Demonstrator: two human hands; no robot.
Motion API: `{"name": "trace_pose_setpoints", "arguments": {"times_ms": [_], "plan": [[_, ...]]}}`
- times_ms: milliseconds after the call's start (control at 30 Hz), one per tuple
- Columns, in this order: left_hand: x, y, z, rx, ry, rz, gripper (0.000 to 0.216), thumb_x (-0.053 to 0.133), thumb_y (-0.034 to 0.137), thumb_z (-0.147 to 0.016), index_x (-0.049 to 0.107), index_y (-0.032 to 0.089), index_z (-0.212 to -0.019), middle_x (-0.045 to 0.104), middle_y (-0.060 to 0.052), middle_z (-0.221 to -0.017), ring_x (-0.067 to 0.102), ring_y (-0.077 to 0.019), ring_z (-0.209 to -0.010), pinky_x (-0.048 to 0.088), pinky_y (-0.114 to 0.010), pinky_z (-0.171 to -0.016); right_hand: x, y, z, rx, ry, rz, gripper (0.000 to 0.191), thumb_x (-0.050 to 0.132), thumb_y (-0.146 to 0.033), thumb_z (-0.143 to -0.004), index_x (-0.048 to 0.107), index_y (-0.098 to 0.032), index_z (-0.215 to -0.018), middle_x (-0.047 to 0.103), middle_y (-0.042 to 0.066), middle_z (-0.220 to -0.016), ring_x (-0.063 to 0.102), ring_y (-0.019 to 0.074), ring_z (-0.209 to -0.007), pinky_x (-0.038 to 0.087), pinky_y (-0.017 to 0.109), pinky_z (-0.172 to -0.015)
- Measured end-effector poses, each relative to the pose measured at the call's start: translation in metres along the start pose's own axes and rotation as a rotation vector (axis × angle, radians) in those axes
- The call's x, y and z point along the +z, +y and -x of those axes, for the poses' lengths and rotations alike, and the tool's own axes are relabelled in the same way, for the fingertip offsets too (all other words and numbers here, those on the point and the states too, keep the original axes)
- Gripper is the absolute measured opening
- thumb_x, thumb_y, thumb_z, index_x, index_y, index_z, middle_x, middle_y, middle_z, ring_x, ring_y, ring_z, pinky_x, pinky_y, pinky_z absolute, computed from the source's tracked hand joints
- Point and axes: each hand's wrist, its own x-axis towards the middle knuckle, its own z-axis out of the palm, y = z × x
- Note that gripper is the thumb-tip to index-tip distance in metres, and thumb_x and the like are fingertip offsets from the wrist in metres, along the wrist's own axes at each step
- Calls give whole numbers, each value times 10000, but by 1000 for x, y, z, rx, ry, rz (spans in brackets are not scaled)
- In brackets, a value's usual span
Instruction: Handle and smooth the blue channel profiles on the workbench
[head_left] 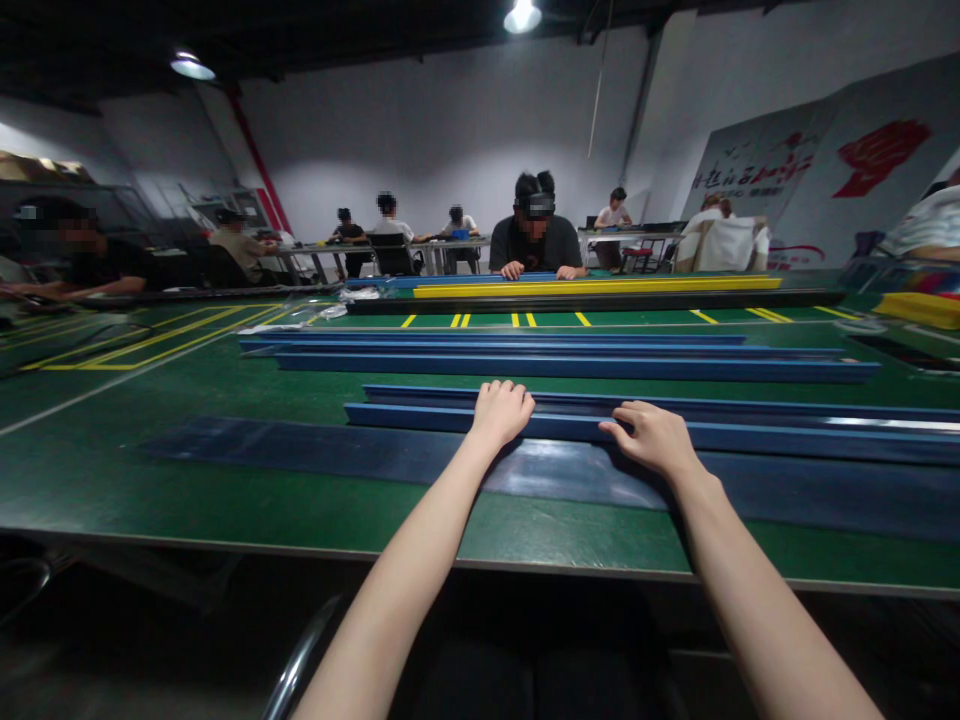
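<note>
A long blue plastic channel (pixel 420 415) lies across the green table in front of me. My left hand (pixel 504 411) is closed over its near wall, with the fingers bent over the top edge and the fingertips hidden. Farther right, my right hand (pixel 654 436) grips the same wall, thumb on the near side and fingers over the edge. Nearer to me a flat, glossy, see-through strip (pixel 285 447) lies along the channel, passing beneath my forearms.
More blue channels (pixel 555 366) lie beyond, parallel to mine. Past them are a yellow channel (pixel 600 288) and a black one (pixel 525 304). A person (pixel 534 235) sits across the table, hands at another blue piece. The table's near edge (pixel 570 567) runs below my forearms.
</note>
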Motion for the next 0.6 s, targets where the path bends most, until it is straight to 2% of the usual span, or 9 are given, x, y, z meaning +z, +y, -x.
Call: {"name": "trace_pose_setpoints", "arguments": {"times_ms": [600], "plan": [[1,2,1,4,-11,30,340,281,290,-894,595,161,-922,618,-99,-963,524,-221,-930,329,-362,-796,3,0,0,12,-29,7,384,374,-477,-824,627,-209,-715,640,40,-810,561,172,-788,325,244,-589]]}}
